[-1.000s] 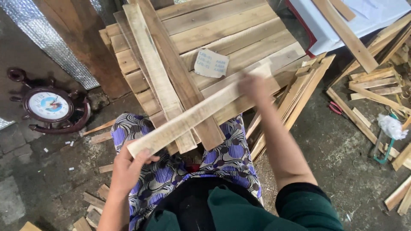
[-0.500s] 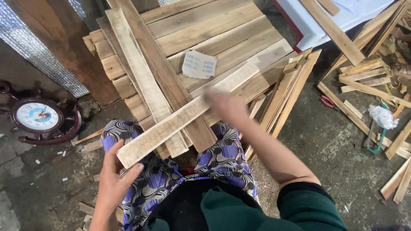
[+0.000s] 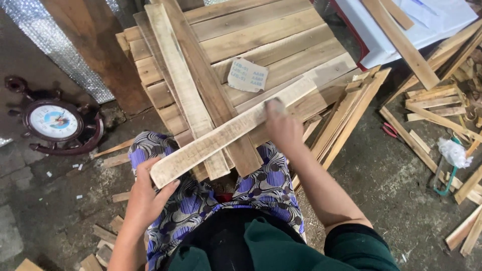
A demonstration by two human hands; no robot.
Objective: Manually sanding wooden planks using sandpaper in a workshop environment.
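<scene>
While the left hand [image 3: 148,193] grips the near end of a long pale wooden slat [image 3: 231,131] at the lower left of the frame, fingers curled round its squared end, the right hand [image 3: 283,128] presses down on the slat's top face just right of centre, with a small grey pad [image 3: 274,104] tucked under the fingertips; how tightly those fingers close I cannot tell. The slat runs diagonally between the two hands, rising from the lap toward the upper right, and its far end rests on a stack of boards [image 3: 261,45] filling the upper middle. A scrap of sandpaper [image 3: 247,76] lies on that stack, just above the slat. At the left edge a round clock [image 3: 54,122] sits on the floor.
</scene>
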